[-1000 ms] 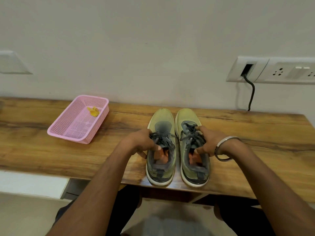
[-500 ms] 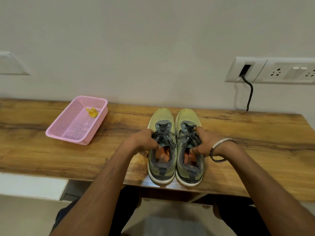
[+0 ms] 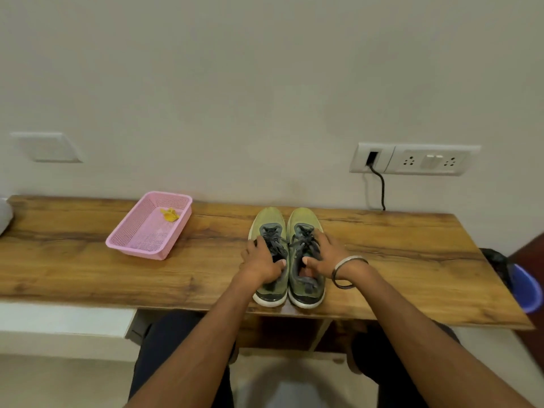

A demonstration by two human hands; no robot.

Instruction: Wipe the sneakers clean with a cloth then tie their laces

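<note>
Two olive-green sneakers with grey laces stand side by side near the front edge of the wooden table [image 3: 397, 260], toes toward the wall. My left hand [image 3: 260, 262] holds the left sneaker [image 3: 266, 217], fingers over its laces and outer side, thumb at the collar opening. My right hand [image 3: 328, 254], a metal bangle on its wrist, holds the right sneaker [image 3: 303, 217] the same way, with fingers spread across the laces. The hands hide the lace ends. A small crumpled yellow thing [image 3: 170, 214] lies in the pink basket [image 3: 138, 252].
The pink basket sits at the table's back left. A wall socket board with a black cable [image 3: 381, 187] is above the table's right part. A blue bucket [image 3: 527, 290] stands beyond the right edge. A white object [image 3: 4, 216] shows at the far left.
The two sneakers have been pushed together until they touch. My fingers have spread out over the laces. The view has pulled back and now takes in more of the wall and table.
</note>
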